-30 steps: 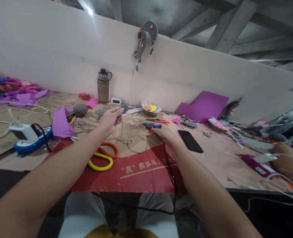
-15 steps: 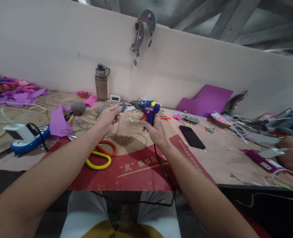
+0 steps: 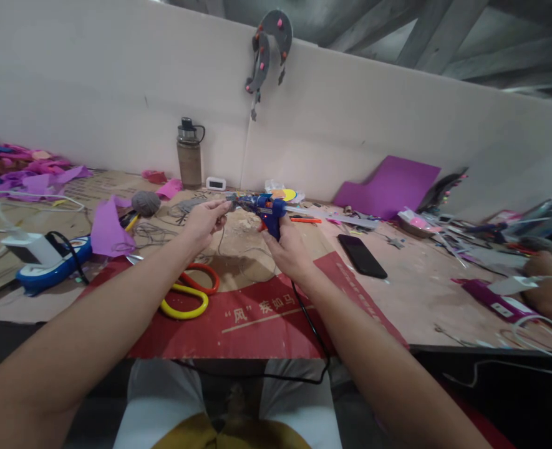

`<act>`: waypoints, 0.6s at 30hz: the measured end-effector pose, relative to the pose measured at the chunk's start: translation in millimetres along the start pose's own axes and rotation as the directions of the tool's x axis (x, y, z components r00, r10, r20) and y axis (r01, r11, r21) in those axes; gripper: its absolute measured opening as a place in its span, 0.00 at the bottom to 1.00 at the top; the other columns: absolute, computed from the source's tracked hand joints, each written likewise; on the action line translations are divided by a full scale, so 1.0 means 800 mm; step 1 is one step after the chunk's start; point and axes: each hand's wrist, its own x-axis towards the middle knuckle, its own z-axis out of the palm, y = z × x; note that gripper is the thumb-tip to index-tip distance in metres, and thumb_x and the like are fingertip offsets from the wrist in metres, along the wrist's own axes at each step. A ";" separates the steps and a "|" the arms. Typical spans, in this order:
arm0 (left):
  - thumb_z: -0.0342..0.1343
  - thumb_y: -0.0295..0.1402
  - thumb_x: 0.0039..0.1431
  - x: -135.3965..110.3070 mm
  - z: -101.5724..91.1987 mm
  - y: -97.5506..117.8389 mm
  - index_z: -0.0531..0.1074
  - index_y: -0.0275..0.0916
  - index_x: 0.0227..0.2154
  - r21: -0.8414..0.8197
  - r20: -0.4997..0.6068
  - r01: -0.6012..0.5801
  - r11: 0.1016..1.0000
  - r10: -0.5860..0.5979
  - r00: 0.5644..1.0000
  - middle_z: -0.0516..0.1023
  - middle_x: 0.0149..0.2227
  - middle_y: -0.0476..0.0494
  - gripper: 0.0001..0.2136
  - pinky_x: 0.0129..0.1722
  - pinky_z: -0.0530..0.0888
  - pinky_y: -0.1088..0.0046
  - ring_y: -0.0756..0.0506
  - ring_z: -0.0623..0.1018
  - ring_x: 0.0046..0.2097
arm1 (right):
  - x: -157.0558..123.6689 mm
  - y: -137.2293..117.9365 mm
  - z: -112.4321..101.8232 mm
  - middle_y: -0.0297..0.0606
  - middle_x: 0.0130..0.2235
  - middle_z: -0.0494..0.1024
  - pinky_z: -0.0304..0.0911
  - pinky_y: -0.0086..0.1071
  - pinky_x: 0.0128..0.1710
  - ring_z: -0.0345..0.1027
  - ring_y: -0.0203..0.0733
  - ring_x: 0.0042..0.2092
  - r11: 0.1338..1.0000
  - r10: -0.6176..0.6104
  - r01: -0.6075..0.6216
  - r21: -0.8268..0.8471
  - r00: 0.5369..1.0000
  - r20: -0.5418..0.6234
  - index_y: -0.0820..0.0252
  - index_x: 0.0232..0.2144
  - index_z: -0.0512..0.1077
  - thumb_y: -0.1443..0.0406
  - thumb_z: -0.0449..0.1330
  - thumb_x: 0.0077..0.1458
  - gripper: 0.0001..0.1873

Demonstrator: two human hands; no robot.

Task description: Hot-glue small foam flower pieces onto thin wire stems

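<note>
My right hand (image 3: 289,251) grips a blue hot glue gun (image 3: 265,207) with a red light lit, its black cord (image 3: 309,324) trailing over the table's front edge. The nozzle points left at a small grey felt piece (image 3: 231,198) pinched in the fingertips of my left hand (image 3: 204,222). A thin grey thread hangs down from that piece. Both hands hover above the red and brown cardboard (image 3: 257,312) on the workbench.
Orange and yellow scissors (image 3: 189,296) lie below my left forearm. A black phone (image 3: 362,256) lies to the right, a blue power strip (image 3: 46,265) to the left. A bottle (image 3: 189,154), grey yarn ball (image 3: 145,202) and purple felt scraps (image 3: 107,226) sit behind. Another person's arm (image 3: 549,284) rests at far right.
My right hand picked the glue gun up off the table and brought its nozzle leftward to the grey piece held in my left hand. The left hand barely moved.
</note>
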 end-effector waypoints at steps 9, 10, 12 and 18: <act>0.68 0.33 0.39 -0.002 0.003 -0.002 0.74 0.34 0.25 0.021 0.008 -0.055 0.998 0.054 0.998 0.69 0.21 0.52 0.11 0.15 0.52 0.81 0.58 0.62 0.18 | -0.001 -0.002 0.001 0.44 0.44 0.74 0.63 0.42 0.49 0.68 0.46 0.44 0.996 0.053 -0.053 -0.067 0.999 0.007 0.59 0.48 0.64 0.64 0.50 0.57 0.16; 0.68 0.32 0.40 -0.002 0.003 -0.002 0.75 0.34 0.25 0.024 0.007 -0.057 0.998 0.057 0.998 0.69 0.21 0.52 0.10 0.15 0.52 0.81 0.58 0.62 0.18 | -0.001 -0.003 0.000 0.44 0.44 0.74 0.64 0.42 0.49 0.68 0.46 0.44 0.996 0.056 -0.055 -0.073 0.998 0.009 0.59 0.48 0.64 0.64 0.50 0.57 0.16; 0.68 0.32 0.41 -0.003 0.003 -0.002 0.75 0.34 0.25 0.031 0.005 -0.061 0.998 0.061 0.998 0.68 0.20 0.52 0.10 0.16 0.52 0.81 0.58 0.62 0.18 | -0.001 -0.005 -0.001 0.44 0.43 0.74 0.64 0.42 0.48 0.68 0.46 0.43 0.995 0.060 -0.059 -0.078 0.998 0.010 0.59 0.49 0.64 0.64 0.50 0.57 0.17; 0.67 0.32 0.41 -0.002 0.003 -0.001 0.75 0.34 0.25 0.042 -0.001 -0.067 0.997 0.067 0.998 0.67 0.18 0.53 0.09 0.16 0.51 0.81 0.57 0.61 0.18 | -0.002 -0.007 -0.001 0.45 0.45 0.73 0.64 0.43 0.49 0.68 0.47 0.45 0.993 0.070 -0.069 -0.097 0.997 0.011 0.59 0.51 0.63 0.64 0.50 0.58 0.18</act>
